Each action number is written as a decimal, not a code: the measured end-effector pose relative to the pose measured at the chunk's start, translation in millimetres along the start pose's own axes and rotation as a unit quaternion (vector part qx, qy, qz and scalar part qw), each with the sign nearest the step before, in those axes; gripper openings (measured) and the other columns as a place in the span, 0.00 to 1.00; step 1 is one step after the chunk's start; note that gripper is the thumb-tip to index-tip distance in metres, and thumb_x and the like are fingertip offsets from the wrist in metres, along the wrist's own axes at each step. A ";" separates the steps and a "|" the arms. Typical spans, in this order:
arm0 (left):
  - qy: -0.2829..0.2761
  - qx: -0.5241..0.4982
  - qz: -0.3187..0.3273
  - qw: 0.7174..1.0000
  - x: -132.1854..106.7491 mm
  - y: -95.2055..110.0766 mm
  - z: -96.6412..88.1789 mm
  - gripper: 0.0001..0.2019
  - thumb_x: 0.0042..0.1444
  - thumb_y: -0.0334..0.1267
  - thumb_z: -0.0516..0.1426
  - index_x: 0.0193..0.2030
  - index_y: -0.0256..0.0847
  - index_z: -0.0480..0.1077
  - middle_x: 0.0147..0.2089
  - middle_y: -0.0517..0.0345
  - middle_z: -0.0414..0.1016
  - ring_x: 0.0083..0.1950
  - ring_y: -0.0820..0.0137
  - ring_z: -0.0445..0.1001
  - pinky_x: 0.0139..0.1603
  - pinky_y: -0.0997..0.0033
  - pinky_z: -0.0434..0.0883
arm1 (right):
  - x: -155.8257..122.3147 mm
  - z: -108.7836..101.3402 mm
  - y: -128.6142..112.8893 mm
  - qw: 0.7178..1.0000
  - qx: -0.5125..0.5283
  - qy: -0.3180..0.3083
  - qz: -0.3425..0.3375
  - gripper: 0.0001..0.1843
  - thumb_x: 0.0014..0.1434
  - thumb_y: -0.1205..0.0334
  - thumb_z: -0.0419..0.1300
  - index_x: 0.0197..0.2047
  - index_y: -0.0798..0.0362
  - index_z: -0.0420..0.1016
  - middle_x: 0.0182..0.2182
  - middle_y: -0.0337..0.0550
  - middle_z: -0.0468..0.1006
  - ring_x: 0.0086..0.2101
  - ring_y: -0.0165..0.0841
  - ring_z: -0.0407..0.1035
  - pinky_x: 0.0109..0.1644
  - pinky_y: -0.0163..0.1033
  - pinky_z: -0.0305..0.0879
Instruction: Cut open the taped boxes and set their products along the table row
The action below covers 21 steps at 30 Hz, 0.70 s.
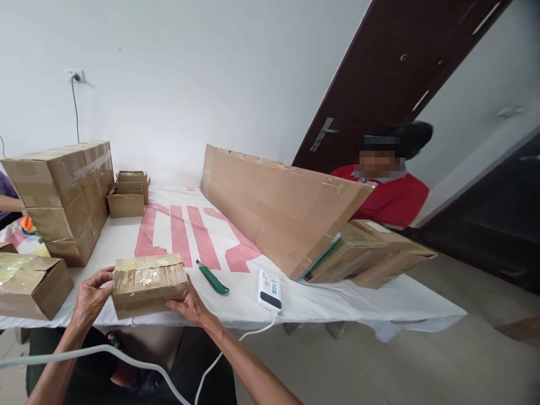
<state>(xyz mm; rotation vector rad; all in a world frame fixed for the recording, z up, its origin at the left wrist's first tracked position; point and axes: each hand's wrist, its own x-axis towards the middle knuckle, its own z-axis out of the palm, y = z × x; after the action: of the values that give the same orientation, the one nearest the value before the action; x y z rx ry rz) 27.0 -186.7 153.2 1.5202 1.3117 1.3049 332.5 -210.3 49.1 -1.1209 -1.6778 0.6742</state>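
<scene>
A small taped cardboard box [148,284] rests on the near edge of the table [371,298]. My left hand [90,295] grips its left end with the fingers curled round the corner. My right hand [190,306] presses against its lower right side, fingers on the box. Just right of the box lies a green-handled cutter [212,278], and beyond it a white power bank [270,289] with a cable running off the table edge.
Large taped cartons [63,197] stack at the left, with a taped box [31,284] in front and small open boxes [126,199] behind. A long flat cardboard sheet [278,208] leans over more boxes [367,253]. A person in red [390,197] sits behind it.
</scene>
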 end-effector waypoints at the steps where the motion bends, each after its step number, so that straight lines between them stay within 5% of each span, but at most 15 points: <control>1: -0.002 0.006 0.008 1.000 -0.6 -0.9 -0.3 0.26 0.37 0.62 0.74 0.30 0.40 0.84 0.59 0.37 0.83 0.61 0.42 0.80 0.66 0.45 0.74 | -0.2 -0.3 0.6 1.000 0.018 -0.005 -0.004 0.43 0.56 0.47 0.73 0.71 0.47 0.65 0.60 0.51 0.78 0.64 0.49 0.69 0.69 0.55 0.67; 7: -0.039 0.037 0.046 0.997 0.9 -7.9 -4.8 0.29 0.40 0.66 0.71 0.38 0.43 0.87 0.58 0.40 0.84 0.64 0.42 0.79 0.64 0.46 0.77 | -0.1 -7.7 -0.9 1.000 0.012 -0.018 0.007 0.49 0.51 0.55 0.76 0.73 0.44 0.62 0.64 0.51 0.74 0.64 0.51 0.69 0.70 0.57 0.66; 12: -0.076 0.066 0.052 0.994 -4.2 -7.7 -8.0 0.24 0.46 0.61 0.69 0.42 0.44 0.87 0.66 0.40 0.79 0.66 0.44 0.77 0.51 0.55 0.83 | -3.8 -38.8 6.5 0.991 -0.116 -0.060 -0.006 0.48 0.51 0.63 0.71 0.74 0.46 0.62 0.67 0.53 0.70 0.66 0.51 0.66 0.73 0.58 0.62; 16: -0.115 0.081 0.051 0.989 -10.8 -4.1 -9.1 0.21 0.48 0.50 0.66 0.48 0.46 0.85 0.73 0.41 0.70 0.71 0.45 0.72 0.48 0.60 0.83 | -8.6 -74.3 28.0 0.944 -0.315 -0.062 0.073 0.38 0.60 0.63 0.63 0.72 0.53 0.66 0.70 0.60 0.65 0.69 0.54 0.60 0.73 0.61 0.59; 21: -0.137 0.118 0.063 0.981 -13.1 2.1 -10.5 0.23 0.46 0.40 0.60 0.51 0.45 0.83 0.73 0.43 0.69 0.67 0.50 0.75 0.48 0.63 0.81 | -10.0 -91.9 47.3 0.880 -0.437 -0.047 0.182 0.28 0.68 0.58 0.58 0.70 0.50 0.71 0.59 0.59 0.76 0.60 0.52 0.70 0.62 0.53 0.67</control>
<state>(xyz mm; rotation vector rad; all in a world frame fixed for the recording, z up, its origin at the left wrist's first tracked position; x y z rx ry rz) 17.7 -200.9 154.5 1.8993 1.2389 0.9951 435.8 -205.4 40.2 -2.1046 -1.9227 0.1496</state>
